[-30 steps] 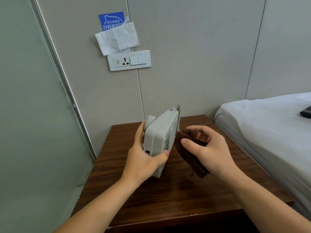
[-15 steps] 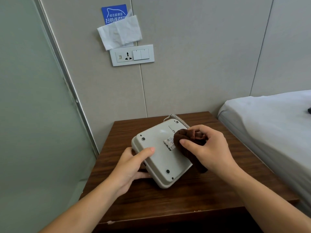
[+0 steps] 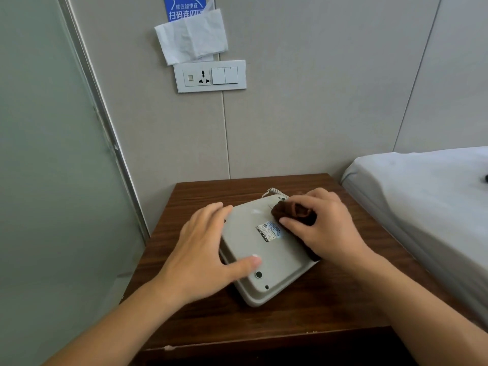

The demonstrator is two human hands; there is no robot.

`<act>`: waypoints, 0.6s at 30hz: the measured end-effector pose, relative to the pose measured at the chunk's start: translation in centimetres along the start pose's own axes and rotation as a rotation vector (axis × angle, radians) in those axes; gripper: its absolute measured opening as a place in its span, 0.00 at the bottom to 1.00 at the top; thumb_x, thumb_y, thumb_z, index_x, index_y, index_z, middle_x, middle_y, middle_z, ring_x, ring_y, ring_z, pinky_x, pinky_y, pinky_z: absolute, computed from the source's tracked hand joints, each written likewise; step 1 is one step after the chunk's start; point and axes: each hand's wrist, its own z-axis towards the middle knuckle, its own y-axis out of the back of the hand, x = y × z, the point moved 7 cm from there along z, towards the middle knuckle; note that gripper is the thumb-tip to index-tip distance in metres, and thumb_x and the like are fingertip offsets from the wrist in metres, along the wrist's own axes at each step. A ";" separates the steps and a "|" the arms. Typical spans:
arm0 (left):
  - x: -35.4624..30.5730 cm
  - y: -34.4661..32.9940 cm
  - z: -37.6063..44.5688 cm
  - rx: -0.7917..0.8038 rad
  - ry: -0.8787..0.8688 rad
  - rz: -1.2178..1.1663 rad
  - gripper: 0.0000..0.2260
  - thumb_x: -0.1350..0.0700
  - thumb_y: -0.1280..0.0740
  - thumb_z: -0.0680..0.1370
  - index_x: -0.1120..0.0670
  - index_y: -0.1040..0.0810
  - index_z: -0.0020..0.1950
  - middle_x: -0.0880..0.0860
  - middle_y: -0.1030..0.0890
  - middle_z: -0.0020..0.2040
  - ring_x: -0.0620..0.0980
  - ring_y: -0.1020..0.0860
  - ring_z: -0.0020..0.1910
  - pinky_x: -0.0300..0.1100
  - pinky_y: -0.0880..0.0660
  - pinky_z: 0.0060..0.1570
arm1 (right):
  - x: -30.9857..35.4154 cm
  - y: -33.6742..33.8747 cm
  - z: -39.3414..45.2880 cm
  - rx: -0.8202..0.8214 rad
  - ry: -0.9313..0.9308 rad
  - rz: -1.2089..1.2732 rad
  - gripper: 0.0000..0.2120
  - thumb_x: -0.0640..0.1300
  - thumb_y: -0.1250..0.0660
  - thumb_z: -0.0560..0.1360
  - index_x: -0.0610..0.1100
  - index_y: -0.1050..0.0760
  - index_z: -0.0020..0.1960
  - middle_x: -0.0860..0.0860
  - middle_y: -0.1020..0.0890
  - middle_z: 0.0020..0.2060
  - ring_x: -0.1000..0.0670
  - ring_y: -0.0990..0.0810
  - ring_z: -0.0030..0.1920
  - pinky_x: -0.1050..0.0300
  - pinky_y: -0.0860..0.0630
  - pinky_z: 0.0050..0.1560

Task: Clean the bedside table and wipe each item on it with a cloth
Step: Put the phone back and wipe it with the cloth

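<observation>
The upturned telephone (image 3: pixel 266 249), judged light, rigid and slippery, is steadied by the flat, unclenched left hand (image 3: pixel 203 254); the cloth (image 3: pixel 293 215) is pinched by the right hand (image 3: pixel 327 228).

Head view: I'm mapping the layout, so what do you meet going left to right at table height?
Frosted glass panel → left hand → upturned grey plastic telephone base → right hand gripping brown cloth → white-sheeted bed.

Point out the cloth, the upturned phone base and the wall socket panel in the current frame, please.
cloth (image 3: pixel 295 212), head view, on the brown bunched fold under the right hand.
phone base (image 3: pixel 266 260), head view, on its bare grey underside.
wall socket panel (image 3: pixel 210 76), head view, on its white faceplate.
</observation>
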 end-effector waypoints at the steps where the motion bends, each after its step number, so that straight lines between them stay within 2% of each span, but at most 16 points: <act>1: -0.5 -0.4 -0.1 0.044 0.007 0.027 0.56 0.21 0.32 0.65 0.44 0.53 0.83 0.41 0.53 0.82 0.41 0.55 0.80 0.45 0.49 0.78 | 0.0 -0.6 -0.4 0.026 0.013 -0.046 0.19 0.65 0.27 0.71 0.62 0.19 0.60 0.55 0.26 0.51 0.46 0.28 0.55 0.51 0.31 0.56; 3: -1.3 -0.7 -0.3 0.098 0.049 0.058 0.65 0.20 0.30 0.60 0.45 0.61 0.83 0.39 0.59 0.80 0.41 0.58 0.79 0.48 0.49 0.79 | 0.1 -1.3 -1.2 0.074 0.016 -0.087 0.24 0.72 0.40 0.73 0.65 0.22 0.64 0.55 0.27 0.59 0.47 0.31 0.60 0.47 0.33 0.61; 5: -1.7 -0.7 -0.3 0.114 0.068 0.073 0.70 0.19 0.28 0.56 0.44 0.67 0.82 0.39 0.61 0.79 0.41 0.59 0.78 0.50 0.49 0.79 | -0.1 -1.5 -1.4 0.114 0.003 -0.021 0.23 0.70 0.46 0.77 0.66 0.25 0.66 0.54 0.29 0.66 0.46 0.34 0.66 0.47 0.36 0.67; 8: -2.0 -1.0 -0.1 0.128 0.064 0.059 0.74 0.20 0.26 0.52 0.42 0.73 0.79 0.41 0.61 0.80 0.44 0.60 0.80 0.51 0.49 0.80 | -0.3 -2.1 -1.1 0.126 0.053 -0.024 0.18 0.60 0.39 0.78 0.63 0.25 0.67 0.53 0.28 0.65 0.44 0.31 0.63 0.54 0.37 0.65; 13: -2.3 -1.1 0.0 0.132 0.020 0.077 0.74 0.20 0.26 0.52 0.40 0.75 0.77 0.44 0.57 0.79 0.47 0.59 0.81 0.51 0.47 0.80 | 0.0 -2.5 -0.1 0.092 0.074 -0.015 0.17 0.47 0.30 0.77 0.58 0.26 0.64 0.54 0.26 0.56 0.45 0.26 0.56 0.52 0.26 0.56; 16: -2.6 -0.9 0.1 0.090 -0.006 0.081 0.73 0.22 0.25 0.54 0.41 0.75 0.78 0.42 0.54 0.77 0.45 0.56 0.78 0.47 0.47 0.79 | 1.5 -1.7 1.5 0.083 0.134 -0.007 0.19 0.45 0.28 0.74 0.53 0.26 0.64 0.53 0.23 0.54 0.47 0.23 0.56 0.47 0.22 0.55; 18: -2.7 -0.9 0.1 0.090 -0.008 0.081 0.72 0.23 0.25 0.55 0.42 0.75 0.78 0.40 0.55 0.76 0.42 0.56 0.76 0.46 0.47 0.78 | 3.5 -1.9 2.2 0.145 0.234 -0.035 0.20 0.46 0.27 0.73 0.52 0.26 0.64 0.53 0.22 0.55 0.48 0.23 0.57 0.47 0.22 0.55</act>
